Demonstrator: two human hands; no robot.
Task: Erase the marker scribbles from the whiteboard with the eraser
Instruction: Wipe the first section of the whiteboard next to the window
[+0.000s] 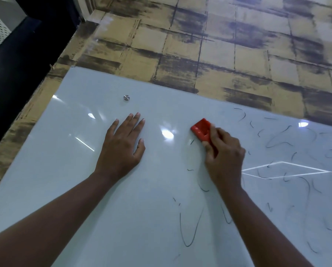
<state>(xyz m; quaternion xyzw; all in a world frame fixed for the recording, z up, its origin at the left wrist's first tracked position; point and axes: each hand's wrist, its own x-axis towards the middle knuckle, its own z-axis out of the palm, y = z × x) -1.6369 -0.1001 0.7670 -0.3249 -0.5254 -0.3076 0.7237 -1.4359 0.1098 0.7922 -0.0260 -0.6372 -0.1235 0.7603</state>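
Brick-patterned wall behind glass whiteboard [84, 180], partly wiped.
Left half clean; scribbles [288, 143] remaining right and below. Right hand [224, 155] fingers pinching red eraser [201, 130] against board; left hand [122, 141] flat, fingers together.

A glossy whiteboard [84, 189] bears dark marker scribbles [188, 230], a flat palm, and a red eraser [200, 129].

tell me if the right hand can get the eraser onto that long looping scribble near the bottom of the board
Probably yes: the right hand grips the eraser, and bare whiteboard lies between it and the looping scribble.
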